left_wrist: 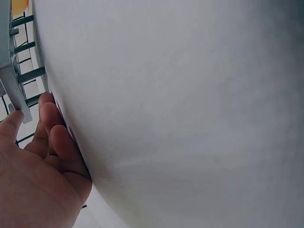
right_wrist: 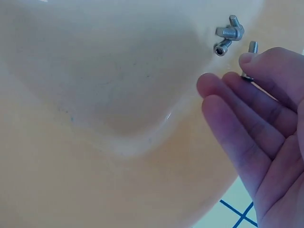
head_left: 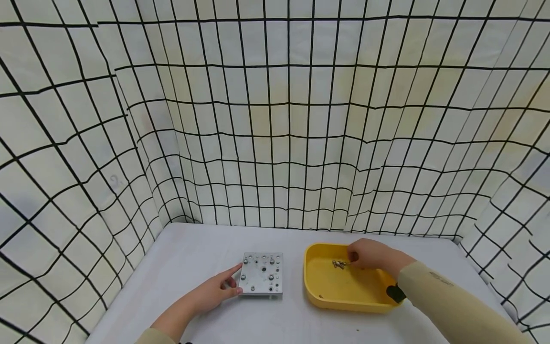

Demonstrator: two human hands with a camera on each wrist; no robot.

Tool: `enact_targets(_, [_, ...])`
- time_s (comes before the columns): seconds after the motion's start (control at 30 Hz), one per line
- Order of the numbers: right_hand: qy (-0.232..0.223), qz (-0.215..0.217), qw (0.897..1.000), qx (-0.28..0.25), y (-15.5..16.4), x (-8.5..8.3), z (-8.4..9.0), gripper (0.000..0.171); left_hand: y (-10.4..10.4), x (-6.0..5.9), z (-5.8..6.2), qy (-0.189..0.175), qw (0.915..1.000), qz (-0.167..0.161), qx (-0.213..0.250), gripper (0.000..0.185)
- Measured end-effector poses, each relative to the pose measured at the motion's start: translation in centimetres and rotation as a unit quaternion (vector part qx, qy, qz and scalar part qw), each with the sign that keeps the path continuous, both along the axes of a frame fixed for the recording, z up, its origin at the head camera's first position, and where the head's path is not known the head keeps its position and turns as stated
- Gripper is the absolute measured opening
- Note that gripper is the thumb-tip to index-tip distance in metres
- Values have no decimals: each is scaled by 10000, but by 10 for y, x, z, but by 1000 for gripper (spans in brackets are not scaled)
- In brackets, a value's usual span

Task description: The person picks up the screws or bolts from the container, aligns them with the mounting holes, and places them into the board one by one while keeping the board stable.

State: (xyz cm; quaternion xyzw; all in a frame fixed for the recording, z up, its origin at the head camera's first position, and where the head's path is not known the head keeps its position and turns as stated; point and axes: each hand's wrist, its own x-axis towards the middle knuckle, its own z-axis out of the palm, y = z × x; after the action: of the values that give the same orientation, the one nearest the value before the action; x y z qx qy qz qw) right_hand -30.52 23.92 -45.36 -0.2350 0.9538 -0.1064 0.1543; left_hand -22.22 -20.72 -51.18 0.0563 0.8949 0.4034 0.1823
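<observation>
A square metal plate with holes and several screws in it lies on the white table. My left hand lies flat beside it, its straight fingers touching the plate's left edge. In the left wrist view the screw threads show under the plate. My right hand reaches into the yellow tray, where a few loose screws lie. Thumb and a finger pinch one screw beside that small pile.
Grid-patterned cloth walls close in the table at the back and on both sides. The tray stands right of the plate with a narrow gap between them. Bare table lies in front of and to the left of the plate.
</observation>
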Motion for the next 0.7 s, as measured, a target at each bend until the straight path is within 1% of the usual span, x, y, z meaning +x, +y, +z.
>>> enact_targets(0.13, [-67, -47, 9998, -199, 3, 2, 3, 14, 0, 0, -1, 10, 10000, 9, 28, 81])
enact_targets(0.3, [-154, -137, 9983, -546, 6, 2, 7, 2, -1, 1, 0, 41, 10000, -11, 80, 81])
enact_targets(0.47, [-346, -363, 9945, -920, 5, 4, 11, 7, -1, 1, 0, 23, 10000, 3, 71, 81])
enact_targets(0.7, [-284, -64, 9939, -1067, -1, 7, 15, 9, -1, 0, -2, 0, 9999, 5, 107, 81])
